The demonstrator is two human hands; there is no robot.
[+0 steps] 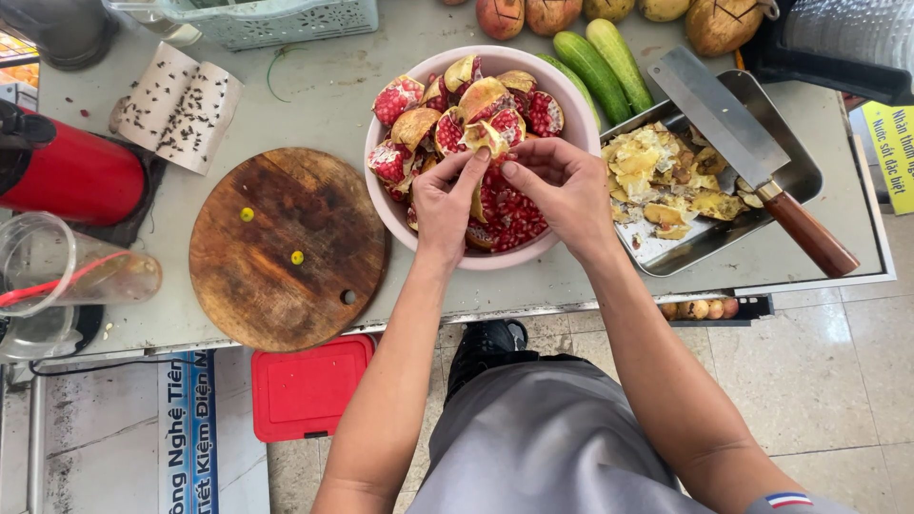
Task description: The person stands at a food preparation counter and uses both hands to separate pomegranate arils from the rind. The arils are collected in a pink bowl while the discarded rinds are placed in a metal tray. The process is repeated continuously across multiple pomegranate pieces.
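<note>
Grey and stained, the counter fills my view from above, with pale floor tiles below its front edge. Starting at the left, I see a red cylinder-shaped appliance lying beside a clear plastic cup, and behind them a pale sheet speckled with small dark spots. Under the counter stands a blue-and-white printed sign, next to a red plastic lid on the floor. A round, dark wooden cutting board sits bare on the counter. Next comes the pink bowl, heaped with broken pomegranate pieces and loose red seeds. My left hand and right hand meet over it, fingers curled and pinching a small pomegranate chunk between them at the bowl's middle. I judge that chunk light, its rind stiff but brittle, the seeds wet, slippery and easy to burst, so the leathery rind edge is the place to grip, thumbs pressing from behind. Two green cucumbers lie past the bowl, then a metal tray of yellowish peel scraps with a cleaver laid across it. At the far right edge hangs a yellow sign with dark lettering.
</note>
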